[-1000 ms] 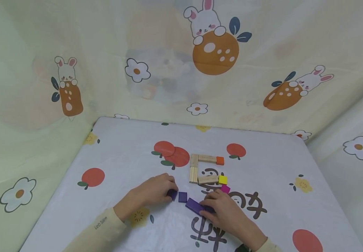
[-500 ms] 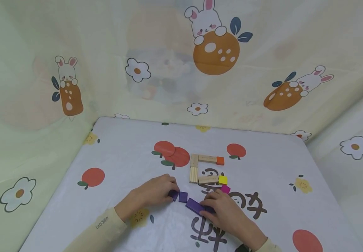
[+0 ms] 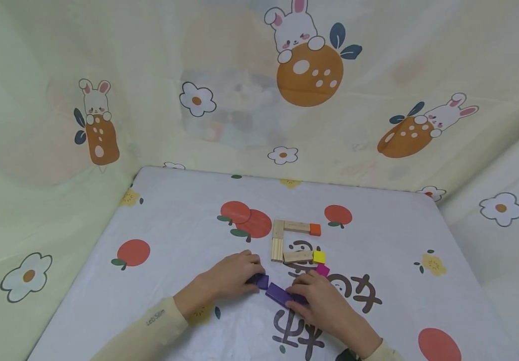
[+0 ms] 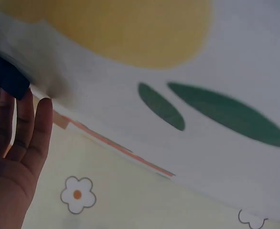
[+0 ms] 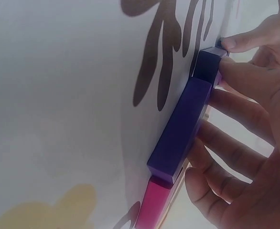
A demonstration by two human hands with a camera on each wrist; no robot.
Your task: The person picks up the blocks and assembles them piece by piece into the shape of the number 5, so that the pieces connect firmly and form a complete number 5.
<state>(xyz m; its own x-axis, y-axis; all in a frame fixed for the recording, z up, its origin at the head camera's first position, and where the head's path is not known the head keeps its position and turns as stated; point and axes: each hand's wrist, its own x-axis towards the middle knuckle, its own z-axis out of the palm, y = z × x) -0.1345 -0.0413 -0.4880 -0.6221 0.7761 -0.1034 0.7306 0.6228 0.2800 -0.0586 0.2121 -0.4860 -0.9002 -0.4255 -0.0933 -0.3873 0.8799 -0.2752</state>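
Note:
In the head view my left hand (image 3: 234,275) grips a small purple block, mostly hidden by its fingers, against another small purple block (image 3: 263,281). The left wrist view shows a dark block (image 4: 7,75) at that hand's fingertips. My right hand (image 3: 318,296) holds a long purple block (image 3: 278,295), its thumb on the near side and fingers along the far side. Behind its fingers is a further purple block (image 5: 182,129), seen in the right wrist view running on to a pink block (image 5: 153,202).
Beyond the hands, plain wooden blocks (image 3: 278,229) form an angular outline. An orange block (image 3: 315,229) ends the upper arm and a yellow block (image 3: 319,257) the lower one. A printed white cloth (image 3: 174,215) covers the table; patterned curtains (image 3: 223,135) rise around it.
My left hand has moved right with its small purple block, closing the gap to the other small one, which now sits nearer the long block. My right hand stays in place.

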